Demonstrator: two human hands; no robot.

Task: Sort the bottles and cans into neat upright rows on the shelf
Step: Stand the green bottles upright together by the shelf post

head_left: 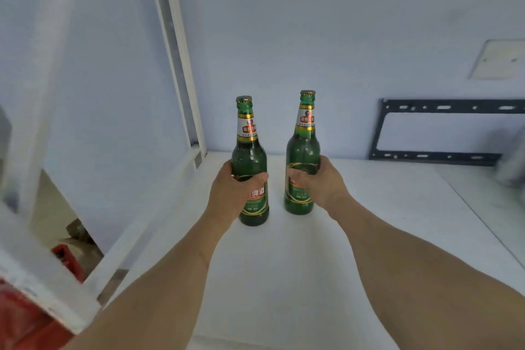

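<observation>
The left hand (231,193) is wrapping its fingers and thumb around the body of one green bottle (251,167), while the right hand (318,182) is gripping a second green bottle (302,156) the same way. Both bottles are standing upright, near each other but apart, on the white shelf (284,264), toward its back by the pale wall (312,23). A black metal bracket (437,131) is leaning there to the right. Letting go unevenly could tip a tall, narrow bottle into its neighbour.
</observation>
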